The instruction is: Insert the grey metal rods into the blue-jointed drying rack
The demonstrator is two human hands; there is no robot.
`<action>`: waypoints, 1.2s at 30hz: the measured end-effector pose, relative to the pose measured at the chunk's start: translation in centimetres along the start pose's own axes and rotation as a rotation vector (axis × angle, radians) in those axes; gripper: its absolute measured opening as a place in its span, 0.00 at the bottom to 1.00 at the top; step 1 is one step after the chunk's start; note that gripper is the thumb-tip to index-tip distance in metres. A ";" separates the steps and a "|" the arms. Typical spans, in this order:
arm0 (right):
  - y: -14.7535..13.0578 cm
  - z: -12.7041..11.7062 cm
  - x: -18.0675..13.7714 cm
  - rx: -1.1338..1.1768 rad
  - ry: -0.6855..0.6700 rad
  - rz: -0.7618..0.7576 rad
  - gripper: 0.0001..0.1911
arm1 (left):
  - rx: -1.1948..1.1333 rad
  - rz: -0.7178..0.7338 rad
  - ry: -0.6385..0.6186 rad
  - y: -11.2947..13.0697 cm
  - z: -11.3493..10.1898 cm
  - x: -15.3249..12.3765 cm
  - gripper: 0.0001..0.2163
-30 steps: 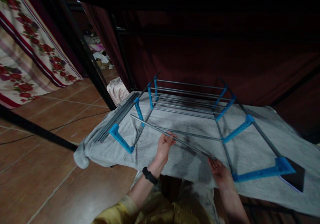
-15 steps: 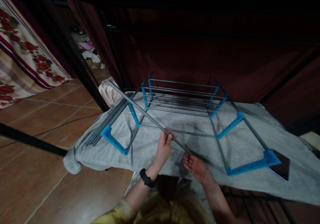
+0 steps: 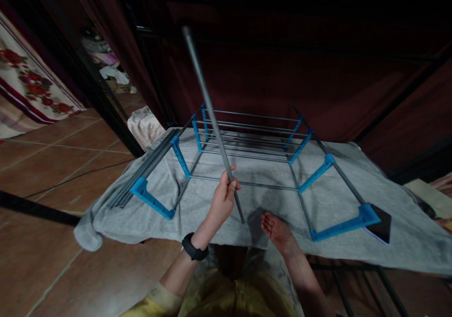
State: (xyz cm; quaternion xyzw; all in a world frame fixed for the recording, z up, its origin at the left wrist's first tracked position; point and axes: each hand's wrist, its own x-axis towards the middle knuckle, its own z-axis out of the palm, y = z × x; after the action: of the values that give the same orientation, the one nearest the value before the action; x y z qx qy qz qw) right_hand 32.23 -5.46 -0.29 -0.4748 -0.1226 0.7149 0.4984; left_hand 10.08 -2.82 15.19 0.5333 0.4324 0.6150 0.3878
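My left hand is closed round a grey metal rod near its lower end. The rod tilts up and away, its far tip leaning left in front of the dark red curtain. To the right of the rod's near end, my right hand hangs over the cloth, palm turned inward, fingers loosely extended and holding nothing. Beyond both hands lies a rack frame of grey rods joined by blue plastic brackets, with several crossbars fitted at its far end.
A bundle of loose grey rods lies along the left of the grey blanket. A dark phone or tablet rests by the right bracket. Black metal posts and a striped cloth stand at left.
My left hand has swung the rod from a low leftward slant to a steeper one, raising its far tip. My right hand is now farther from the rod's near end. The view shifted slightly.
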 end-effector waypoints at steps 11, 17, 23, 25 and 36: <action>-2.6 0.8 -0.3 0.017 0.049 -0.067 0.03 | 0.283 0.095 -0.228 -1.5 -0.7 -0.7 0.17; -4.9 1.1 -0.8 0.001 0.034 -0.241 0.12 | 0.770 0.220 -0.380 -5.6 -3.1 -0.8 0.26; -6.9 2.1 -1.8 0.043 0.024 -0.376 0.18 | 1.061 0.230 -0.455 -7.9 -4.4 -1.1 0.29; -7.0 2.2 -1.8 0.085 0.005 -0.404 0.16 | 1.121 0.230 -0.486 -8.3 -4.6 -1.2 0.30; -5.3 0.4 0.4 0.191 0.074 -0.394 0.08 | 1.155 0.255 -0.581 -10.3 -5.8 -1.7 0.26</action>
State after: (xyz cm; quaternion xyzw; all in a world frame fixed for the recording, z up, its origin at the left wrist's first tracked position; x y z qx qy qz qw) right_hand 35.05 -2.47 3.13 -0.4185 -0.1264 0.5939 0.6754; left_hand 4.68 -1.74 4.57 0.8470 0.5040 0.1563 0.0645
